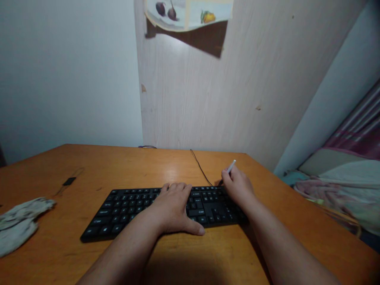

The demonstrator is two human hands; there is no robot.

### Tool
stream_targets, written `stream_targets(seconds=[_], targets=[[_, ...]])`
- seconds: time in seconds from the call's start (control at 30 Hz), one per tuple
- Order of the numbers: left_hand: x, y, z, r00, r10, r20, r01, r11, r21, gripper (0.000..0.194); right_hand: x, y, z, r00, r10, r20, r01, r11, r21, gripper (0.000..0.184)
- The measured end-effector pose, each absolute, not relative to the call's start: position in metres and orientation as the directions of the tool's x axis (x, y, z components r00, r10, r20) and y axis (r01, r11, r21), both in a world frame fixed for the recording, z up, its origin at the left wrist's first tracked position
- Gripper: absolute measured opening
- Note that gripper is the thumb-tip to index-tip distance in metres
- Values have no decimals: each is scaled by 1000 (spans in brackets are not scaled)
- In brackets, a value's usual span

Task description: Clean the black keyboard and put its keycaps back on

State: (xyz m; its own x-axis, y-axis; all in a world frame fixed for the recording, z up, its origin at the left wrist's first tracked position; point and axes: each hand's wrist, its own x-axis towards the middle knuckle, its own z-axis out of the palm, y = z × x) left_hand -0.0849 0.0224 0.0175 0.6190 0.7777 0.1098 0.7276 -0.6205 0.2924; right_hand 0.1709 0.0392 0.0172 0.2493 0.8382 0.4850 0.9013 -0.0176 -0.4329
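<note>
A black keyboard [124, 208] lies on the wooden table in front of me. My left hand [173, 209] spans it from front to back, fingertips at the far edge and thumb along the near edge, holding it down. Over the keyboard's far right end is my right hand [237, 184], its fingers closed round a slim white-handled tool [231, 166]. The handle points up and away. Something dark shows below the fingers by the far edge, but the tool's working end is too small to make out. Part of the number pad is hidden by the right hand.
A black cable [200, 166] runs from the keyboard to the back of the wooden table [124, 164]. On the left lie a patterned cloth [22, 221] and a small black tag with a cord [69, 181]. A wall stands behind; bedding [335, 186] is at right.
</note>
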Motion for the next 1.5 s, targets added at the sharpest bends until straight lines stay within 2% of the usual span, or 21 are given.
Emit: stream_targets(seconds=[0.1,0.23,0.3,0.4,0.47,0.53,0.67,0.73,0.83,0.93,1.07,1.2,1.37,1.5], targets=[[-86,23,15,623,772,127,722,-630,287,116,170,39,16,271,811,518,848,54,-527,25],[-85,24,16,622,772,129,720,-629,293,114,167,43,9,216,856,470,721,185,-668,31],[-85,23,17,622,774,120,722,-625,297,113,167,43,8,203,872,446,744,159,-649,29],[-84,22,20,621,775,114,723,-623,298,114,170,39,12,243,857,455,833,56,-550,25],[-84,22,21,618,779,107,727,-618,299,115,171,37,15,274,835,477,835,40,-549,25],[-84,22,21,619,779,104,727,-617,301,114,169,35,17,292,827,480,757,107,-644,28],[-84,22,21,622,772,126,718,-628,300,110,154,32,18,269,890,368,431,231,-872,37],[-84,22,20,625,771,126,717,-630,297,109,144,30,18,242,922,303,297,228,-927,39],[-84,22,19,628,767,129,716,-635,291,106,133,27,17,199,947,254,228,207,-951,40],[-83,22,19,623,772,130,720,-630,291,105,130,28,11,148,951,271,280,222,-934,39],[-84,22,18,619,776,122,724,-624,295,107,138,34,2,160,901,402,538,262,-801,34],[-84,23,18,623,772,126,717,-629,300,112,148,37,3,170,878,447,707,206,-676,30],[-84,22,21,620,778,101,730,-619,290,115,154,30,16,177,875,450,843,101,-528,23],[-84,22,21,621,779,92,734,-619,280,117,158,25,24,210,825,525,904,41,-426,21]])
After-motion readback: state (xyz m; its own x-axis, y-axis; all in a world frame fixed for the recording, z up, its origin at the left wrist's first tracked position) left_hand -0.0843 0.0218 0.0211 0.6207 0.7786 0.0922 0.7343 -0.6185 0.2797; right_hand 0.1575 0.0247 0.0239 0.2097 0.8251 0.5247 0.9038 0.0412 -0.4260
